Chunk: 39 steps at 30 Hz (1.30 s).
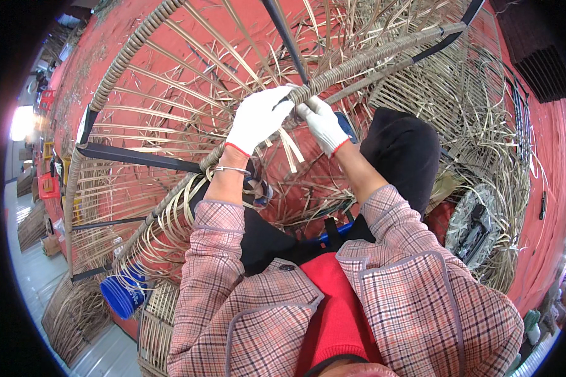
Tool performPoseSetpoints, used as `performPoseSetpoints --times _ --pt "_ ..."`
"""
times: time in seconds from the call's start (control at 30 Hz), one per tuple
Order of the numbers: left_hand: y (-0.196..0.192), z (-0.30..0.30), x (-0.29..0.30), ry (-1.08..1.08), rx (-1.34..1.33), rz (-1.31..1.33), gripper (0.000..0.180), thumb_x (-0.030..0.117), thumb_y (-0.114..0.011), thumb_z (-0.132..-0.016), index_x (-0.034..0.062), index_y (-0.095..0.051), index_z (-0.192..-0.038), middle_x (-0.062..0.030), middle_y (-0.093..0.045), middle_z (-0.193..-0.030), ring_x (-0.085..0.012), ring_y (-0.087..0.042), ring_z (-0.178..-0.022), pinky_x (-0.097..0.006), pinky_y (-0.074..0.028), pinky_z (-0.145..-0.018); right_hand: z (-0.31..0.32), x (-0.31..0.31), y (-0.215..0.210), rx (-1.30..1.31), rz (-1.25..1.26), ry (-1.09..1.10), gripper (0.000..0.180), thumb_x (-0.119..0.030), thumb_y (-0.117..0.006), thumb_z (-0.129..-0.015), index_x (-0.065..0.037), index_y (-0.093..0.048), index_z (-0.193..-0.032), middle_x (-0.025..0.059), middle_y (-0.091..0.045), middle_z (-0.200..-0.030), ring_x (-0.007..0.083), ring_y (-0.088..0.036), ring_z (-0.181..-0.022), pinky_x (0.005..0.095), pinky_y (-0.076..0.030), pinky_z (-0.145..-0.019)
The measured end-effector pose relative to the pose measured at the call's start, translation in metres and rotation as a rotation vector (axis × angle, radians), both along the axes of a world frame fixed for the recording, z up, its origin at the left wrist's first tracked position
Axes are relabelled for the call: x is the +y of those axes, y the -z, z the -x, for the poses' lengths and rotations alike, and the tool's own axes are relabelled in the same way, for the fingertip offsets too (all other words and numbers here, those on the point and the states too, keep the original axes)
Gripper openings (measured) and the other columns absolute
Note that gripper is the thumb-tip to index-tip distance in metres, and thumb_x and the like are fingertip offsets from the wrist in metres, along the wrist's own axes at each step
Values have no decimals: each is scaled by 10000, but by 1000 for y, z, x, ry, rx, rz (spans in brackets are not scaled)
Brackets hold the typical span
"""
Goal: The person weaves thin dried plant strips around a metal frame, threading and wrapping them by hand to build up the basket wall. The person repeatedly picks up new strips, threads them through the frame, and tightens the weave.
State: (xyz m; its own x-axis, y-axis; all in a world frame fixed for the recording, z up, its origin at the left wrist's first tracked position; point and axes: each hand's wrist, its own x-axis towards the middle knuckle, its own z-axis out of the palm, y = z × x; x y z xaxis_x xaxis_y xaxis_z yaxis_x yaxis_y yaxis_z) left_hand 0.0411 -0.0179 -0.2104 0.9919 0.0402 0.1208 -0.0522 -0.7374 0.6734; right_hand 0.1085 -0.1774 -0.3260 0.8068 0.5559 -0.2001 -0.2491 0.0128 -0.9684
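Note:
Both my hands wear white knit gloves with red cuffs and meet at a metal frame bar tightly wrapped in wicker strip [377, 56]. My left hand [261, 116] is closed at the near end of the wrapping, its fingertips touching the bar. Short ends of pale flat wicker strips [290, 151] hang below it. Close beside it on the right, my right hand [322, 124] has its fingers bent around the underside of the bar. A black metal strut [287, 41] joins the bar just above my hands. My fingertips are partly hidden.
A curved, wrapped rim with spread wicker spokes [163, 100] fills the left. Woven panels and loose strips [478, 107] lie at the right on the red floor covering [547, 144]. A blue bucket [122, 295] lies at lower left. My bent knee [399, 154] is right of my right hand.

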Motion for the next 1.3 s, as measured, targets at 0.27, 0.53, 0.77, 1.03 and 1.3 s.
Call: performPoseSetpoints --times 0.27,0.53,0.77,1.03,1.3 --pt "-9 8 -18 -12 -72 -164 464 312 -752 -880 98 -699 -1288 -169 -734 -1171 -333 -715 -1069 -404 -566 -911 -9 -8 -21 -848 740 -66 330 -352 -675 -905 -44 -746 -813 229 -705 -855 423 -698 -860 505 -558 -777" --pt "-6 5 -29 -129 -75 -267 340 374 -740 -906 134 -731 -1147 -79 -747 -948 -264 -725 -799 -352 -566 -717 2 -22 -43 -1011 784 -138 231 -253 -651 -896 -50 -740 -958 163 -727 -918 359 -707 -892 469 -571 -789" --pt "-4 5 -28 -168 -39 -287 301 356 -720 -910 164 -696 -1141 -67 -730 -887 -268 -723 -776 -376 -566 -701 12 -38 -48 -914 615 13 249 -362 -647 -971 -145 -721 -1068 146 -693 -904 368 -682 -880 493 -542 -762" --pt "1 8 -23 -137 -136 -190 385 390 -743 -909 106 -723 -1168 -121 -752 -978 -301 -738 -852 -386 -578 -767 10 -29 -40 -771 610 -59 261 -356 -623 -981 -117 -704 -1047 163 -691 -958 383 -669 -954 501 -537 -815" --pt "-5 7 -25 -174 -67 -144 427 411 -743 -911 101 -724 -1204 -142 -756 -1032 -325 -735 -921 -400 -564 -807 22 -58 -65 -1175 605 136 93 -222 -758 -874 -141 -754 -917 102 -667 -1084 326 -644 -942 446 -539 -805"
